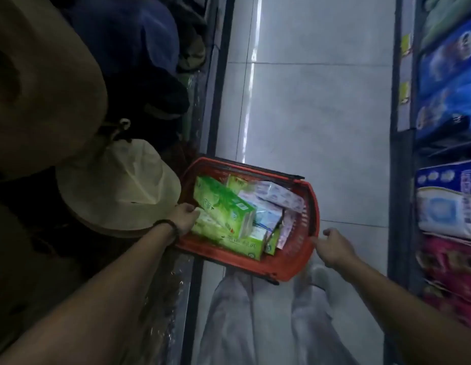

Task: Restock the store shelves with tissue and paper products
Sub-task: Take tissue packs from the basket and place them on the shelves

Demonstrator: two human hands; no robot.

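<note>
Closest to the camera were the person's legs in light trousers (242, 325), both bare arms reaching forward over them. The left hand (184, 218), with a dark bracelet (168, 224) on its wrist, sat at the left rim of a red basket (314, 206), fingers curled round the edge right beside the goods. The right hand (334, 250) was at the opposite rim, fingers loosely bent and the tips about touching the plastic. Honestly I couldn't tell if it had a proper hold or was just resting there.

The basket was down low in the aisle, tilted a bit, and pretty full. Green tissue packs (224, 206) were stacked on the left side, with pink and white packs (279, 194) jammed in behind and to the right of them.

Just left of the basket was a white hat (118, 185), with a bigger tan hat (44, 83) above it and dark stuff further back, all too dim to make out.

Pale floor tiles (308, 101) ran up the middle. On the right stood the shelf (400, 180), with pink packs (455, 270) nearest, a white and blue pack (447, 204) past those, and blue packs (450, 75) furthest, with yellow tags (405, 93) on the edge.
</note>
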